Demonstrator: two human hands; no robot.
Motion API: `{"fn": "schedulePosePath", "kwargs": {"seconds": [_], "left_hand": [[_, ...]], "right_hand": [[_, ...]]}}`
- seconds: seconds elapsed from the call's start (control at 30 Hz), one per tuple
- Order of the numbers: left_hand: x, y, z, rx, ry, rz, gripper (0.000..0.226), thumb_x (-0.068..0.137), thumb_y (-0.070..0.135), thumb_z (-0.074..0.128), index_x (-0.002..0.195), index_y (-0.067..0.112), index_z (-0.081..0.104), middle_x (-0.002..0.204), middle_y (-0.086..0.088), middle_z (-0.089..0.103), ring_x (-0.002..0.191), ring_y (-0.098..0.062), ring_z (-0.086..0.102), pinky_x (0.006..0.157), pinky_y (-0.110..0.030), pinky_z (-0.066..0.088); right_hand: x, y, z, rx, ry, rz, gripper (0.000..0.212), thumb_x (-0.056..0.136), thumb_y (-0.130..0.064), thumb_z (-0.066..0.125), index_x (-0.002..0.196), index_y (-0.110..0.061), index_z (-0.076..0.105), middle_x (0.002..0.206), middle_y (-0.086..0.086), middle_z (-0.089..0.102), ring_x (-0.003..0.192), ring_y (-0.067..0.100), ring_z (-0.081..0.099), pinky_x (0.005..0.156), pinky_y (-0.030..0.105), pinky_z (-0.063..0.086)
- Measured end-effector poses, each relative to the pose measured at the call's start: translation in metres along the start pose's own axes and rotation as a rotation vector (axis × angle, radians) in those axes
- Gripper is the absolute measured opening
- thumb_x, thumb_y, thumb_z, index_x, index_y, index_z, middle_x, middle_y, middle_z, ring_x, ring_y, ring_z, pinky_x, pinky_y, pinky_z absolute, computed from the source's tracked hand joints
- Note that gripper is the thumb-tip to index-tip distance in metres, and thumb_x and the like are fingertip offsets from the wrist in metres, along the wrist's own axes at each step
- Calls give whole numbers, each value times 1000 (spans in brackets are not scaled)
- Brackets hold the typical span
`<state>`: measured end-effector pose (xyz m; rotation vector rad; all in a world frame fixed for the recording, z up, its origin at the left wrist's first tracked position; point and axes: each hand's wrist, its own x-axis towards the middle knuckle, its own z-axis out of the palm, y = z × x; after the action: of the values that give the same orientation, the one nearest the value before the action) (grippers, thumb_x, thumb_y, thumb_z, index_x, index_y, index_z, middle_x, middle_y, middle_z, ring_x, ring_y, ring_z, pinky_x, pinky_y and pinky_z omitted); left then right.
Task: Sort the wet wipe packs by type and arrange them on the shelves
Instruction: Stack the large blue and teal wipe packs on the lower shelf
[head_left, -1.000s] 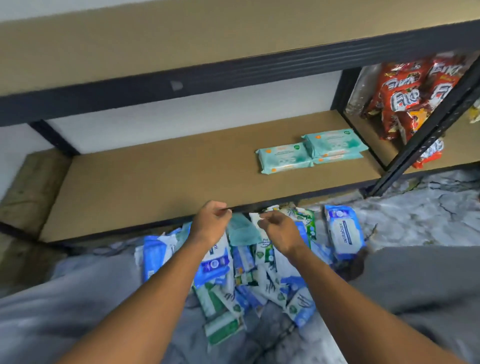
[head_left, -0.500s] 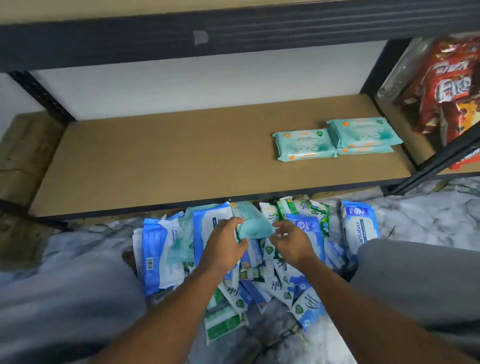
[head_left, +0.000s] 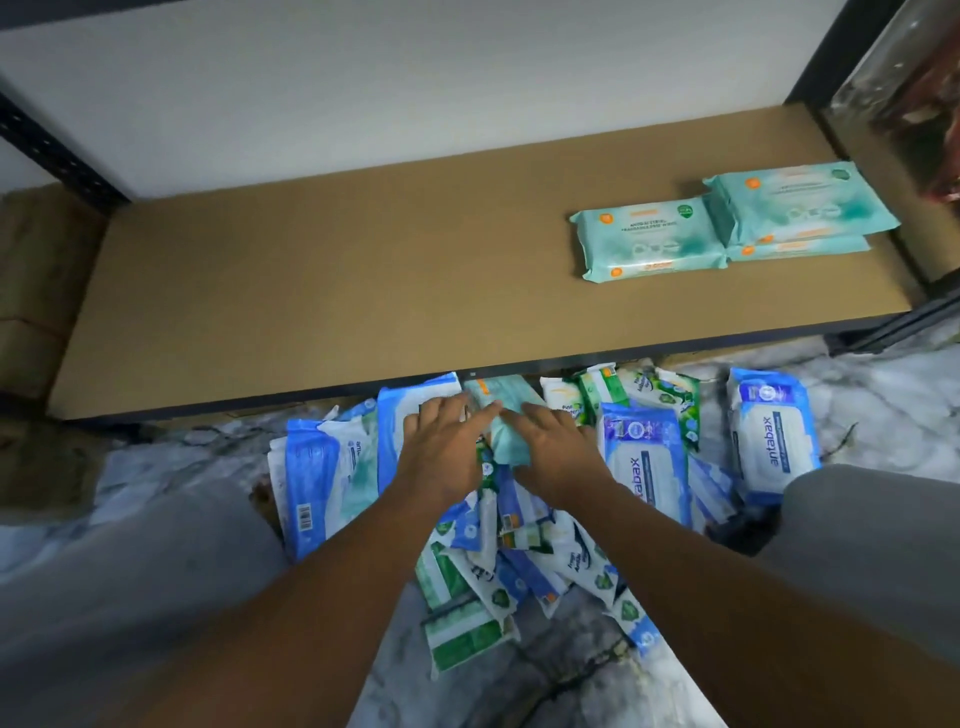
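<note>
The brown shelf board (head_left: 363, 291) is the widest thing; at its right end lie three teal wipe packs (head_left: 649, 239), one single and two stacked, touching each other. Below its front edge, on the marble floor (head_left: 883, 374), is a mixed pile of wet wipe packs (head_left: 519, 545). The left hand (head_left: 447, 452) and right hand (head_left: 558, 452) lie with rather straight fingers on both sides of one teal pack (head_left: 506, 431) on top of the pile.

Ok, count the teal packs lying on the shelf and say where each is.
3. The left teal pack lies flat near the right end of the shelf; the top teal pack sits just right of it, stacked on the bottom teal pack. More could hide beneath.
</note>
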<state>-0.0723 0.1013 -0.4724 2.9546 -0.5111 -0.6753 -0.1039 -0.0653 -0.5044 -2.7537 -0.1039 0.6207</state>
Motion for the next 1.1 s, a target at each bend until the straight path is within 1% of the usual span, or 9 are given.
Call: {"fn": "schedulePosePath", "kwargs": {"seconds": [0.13,0.3,0.4,0.5,0.57,0.7,0.87,0.93,1.1], "left_hand": [[6,3,1,16,-74,9,74,89,30,59,151,48,22,164,2,10,147,-27,6,112,-46,16],[5,10,2,-107,32,7,66,89,42,61,147,47,31,161,5,20,144,-24,16,108,-44,22],[1,20,-4,-249,95,-38,66,87,46,64,146,44,34,157,5,28,142,-23,24,111,-44,24],[-8,24,-18,-479,169,-92,64,85,43,70,143,38,41,147,2,42,133,-24,41,108,-43,36],[-19,26,-30,-675,151,-122,68,86,39,72,145,33,40,140,4,48,124,-20,50,101,-35,43],[-43,27,-53,-984,97,-189,84,77,47,78,146,34,34,131,7,54,115,-15,58,98,-33,47],[-77,30,-76,-1350,180,-285,44,81,13,80,118,14,57,109,-12,71,92,-22,68,85,-44,56],[-92,31,-75,-1385,159,-257,26,81,15,80,103,10,66,100,-9,75,87,-22,72,82,-47,59],[-121,35,-71,-1444,272,-281,23,83,26,78,100,14,70,95,-6,75,80,-19,71,64,-30,52]], "right_hand": [[5,-3,2,28,122,58,50,93,-31,55,142,-33,46,143,-3,46,126,29,43,98,44,36],[-14,7,-10,244,239,90,35,97,-30,50,131,-29,58,130,-3,59,116,28,50,93,41,41],[-28,14,-30,552,217,202,25,94,-31,51,116,-29,64,106,2,67,97,28,62,82,41,52],[-43,18,-62,977,180,294,9,97,-13,54,98,-16,62,84,1,62,77,22,60,58,21,49],[-60,20,-87,1190,125,318,16,97,-4,53,85,-12,59,77,2,58,67,16,55,47,15,44],[-87,26,-110,1368,22,323,11,95,-16,56,98,-18,67,93,4,69,84,22,64,74,37,53],[-120,20,-121,1509,42,328,20,98,-13,46,101,-13,66,89,7,73,84,28,67,81,47,55],[-130,15,-121,1480,88,332,23,98,-13,45,105,-8,66,94,11,72,87,31,66,86,52,54],[-150,3,-115,1474,93,301,29,89,-20,68,118,-14,65,110,11,74,102,35,69,92,56,54]]}}
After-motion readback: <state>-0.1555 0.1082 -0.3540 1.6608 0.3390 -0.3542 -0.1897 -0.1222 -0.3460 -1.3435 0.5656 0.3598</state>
